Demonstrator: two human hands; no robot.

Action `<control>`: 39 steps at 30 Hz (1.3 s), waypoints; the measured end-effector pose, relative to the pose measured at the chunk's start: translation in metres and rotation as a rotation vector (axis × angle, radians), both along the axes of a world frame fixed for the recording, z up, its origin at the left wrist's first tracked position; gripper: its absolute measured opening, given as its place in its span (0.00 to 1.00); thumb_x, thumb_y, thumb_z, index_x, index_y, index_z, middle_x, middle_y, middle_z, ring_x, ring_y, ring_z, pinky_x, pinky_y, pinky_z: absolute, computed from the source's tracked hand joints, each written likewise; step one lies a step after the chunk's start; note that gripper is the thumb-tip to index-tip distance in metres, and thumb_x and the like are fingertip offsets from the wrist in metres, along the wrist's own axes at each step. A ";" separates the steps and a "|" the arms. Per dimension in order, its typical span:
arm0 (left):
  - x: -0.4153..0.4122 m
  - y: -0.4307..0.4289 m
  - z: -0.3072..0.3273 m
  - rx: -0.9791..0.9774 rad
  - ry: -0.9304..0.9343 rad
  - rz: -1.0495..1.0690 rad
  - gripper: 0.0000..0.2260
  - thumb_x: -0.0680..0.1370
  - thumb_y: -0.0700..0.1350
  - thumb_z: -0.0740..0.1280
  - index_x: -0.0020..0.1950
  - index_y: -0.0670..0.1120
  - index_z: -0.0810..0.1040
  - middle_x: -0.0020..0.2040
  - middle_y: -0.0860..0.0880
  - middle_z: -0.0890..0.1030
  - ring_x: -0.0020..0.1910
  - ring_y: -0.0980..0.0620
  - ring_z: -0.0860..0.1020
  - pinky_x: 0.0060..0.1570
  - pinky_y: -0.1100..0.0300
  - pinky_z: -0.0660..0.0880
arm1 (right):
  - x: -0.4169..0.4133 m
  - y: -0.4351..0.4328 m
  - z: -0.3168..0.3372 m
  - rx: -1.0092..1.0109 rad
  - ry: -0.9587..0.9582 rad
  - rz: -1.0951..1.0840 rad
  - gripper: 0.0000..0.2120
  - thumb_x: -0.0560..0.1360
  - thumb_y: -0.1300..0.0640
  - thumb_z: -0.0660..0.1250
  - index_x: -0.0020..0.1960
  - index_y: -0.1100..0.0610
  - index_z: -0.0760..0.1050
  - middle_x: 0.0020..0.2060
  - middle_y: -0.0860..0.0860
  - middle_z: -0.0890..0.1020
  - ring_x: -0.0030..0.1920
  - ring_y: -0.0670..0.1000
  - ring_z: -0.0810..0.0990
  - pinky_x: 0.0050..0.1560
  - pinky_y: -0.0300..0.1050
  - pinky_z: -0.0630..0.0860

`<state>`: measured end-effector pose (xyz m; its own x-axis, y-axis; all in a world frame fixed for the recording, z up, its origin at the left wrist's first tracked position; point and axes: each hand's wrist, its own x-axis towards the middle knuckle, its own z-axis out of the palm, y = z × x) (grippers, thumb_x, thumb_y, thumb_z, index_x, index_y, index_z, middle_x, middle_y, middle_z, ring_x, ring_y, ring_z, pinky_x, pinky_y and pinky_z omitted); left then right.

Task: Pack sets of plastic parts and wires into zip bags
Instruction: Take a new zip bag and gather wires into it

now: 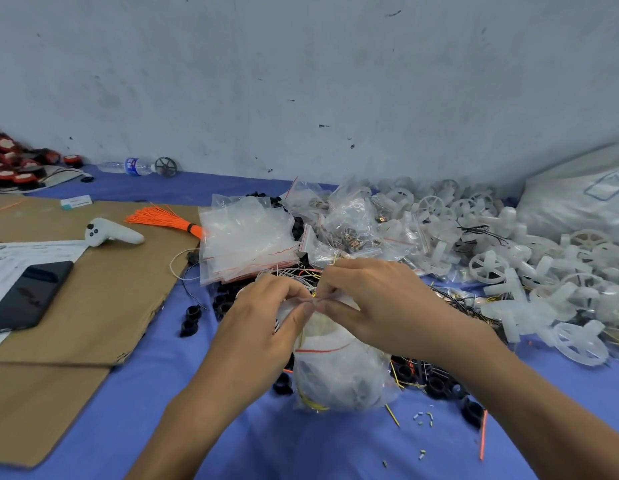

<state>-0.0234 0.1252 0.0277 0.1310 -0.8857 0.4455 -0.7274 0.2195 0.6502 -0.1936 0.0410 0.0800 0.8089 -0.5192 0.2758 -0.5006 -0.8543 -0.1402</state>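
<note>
No writing can be made out: the blue label on the water bottle (pixel 131 166) lying at ten o'clock by the wall, the print on the paper sheet (pixel 27 252) at nine o'clock and the blue outline on the big white sack (pixel 578 206) at two o'clock are all too blurred to read. At the centre, both hands meet over a filled zip bag (pixel 339 372) that stands on the blue cloth (pixel 232 427) at about six o'clock from them, its red seal line just below the fingers. The left hand (pixel 263 320) is curled nearly closed, thumb and forefinger pinching the bag's top edge; the right hand (pixel 374 299) does the same from the other side, fingertips touching the left's, so both grip the bag's mouth. Yellow and white wires (pixel 311 405) show through the plastic and poke out near its base. Just beyond the hands, at twelve o'clock, lies a stack of empty zip bags (pixel 245 233) with red seal strips, and loose wires spill between it and the knuckles. White plastic wheels and cross pieces (pixel 509 265) are heaped from one to three o'clock. Black rings (pixel 192 318) are scattered at nine and four o'clock. On the cardboard (pixel 103 299) at ten o'clock rest a bundle of orange wires (pixel 162 218), a white controller (pixel 110 232) and a dark phone (pixel 27 296)
</note>
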 end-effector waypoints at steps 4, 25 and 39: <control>0.002 0.002 0.001 -0.016 0.004 0.023 0.03 0.79 0.48 0.68 0.48 0.56 0.77 0.48 0.59 0.77 0.52 0.57 0.75 0.51 0.62 0.70 | -0.007 -0.002 0.001 0.009 -0.002 -0.024 0.08 0.78 0.42 0.61 0.48 0.45 0.73 0.44 0.41 0.78 0.47 0.44 0.75 0.45 0.48 0.74; -0.006 -0.005 0.002 -0.046 -0.143 0.054 0.01 0.76 0.53 0.64 0.46 0.58 0.74 0.46 0.61 0.76 0.49 0.56 0.73 0.52 0.54 0.71 | -0.029 -0.007 -0.003 0.075 -0.101 -0.062 0.05 0.78 0.44 0.63 0.48 0.44 0.74 0.45 0.39 0.78 0.48 0.42 0.76 0.48 0.50 0.75; -0.018 -0.009 0.006 -0.061 -0.136 0.029 0.03 0.76 0.53 0.66 0.47 0.56 0.77 0.45 0.60 0.77 0.49 0.56 0.74 0.52 0.54 0.71 | -0.036 -0.007 -0.010 0.150 -0.228 -0.022 0.05 0.77 0.45 0.66 0.46 0.44 0.76 0.41 0.38 0.78 0.44 0.41 0.77 0.45 0.47 0.76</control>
<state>-0.0416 0.1160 0.0334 0.0908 -0.8529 0.5140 -0.8145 0.2335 0.5312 -0.2296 0.0336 0.0702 0.7228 -0.5848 0.3682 -0.4595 -0.8047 -0.3759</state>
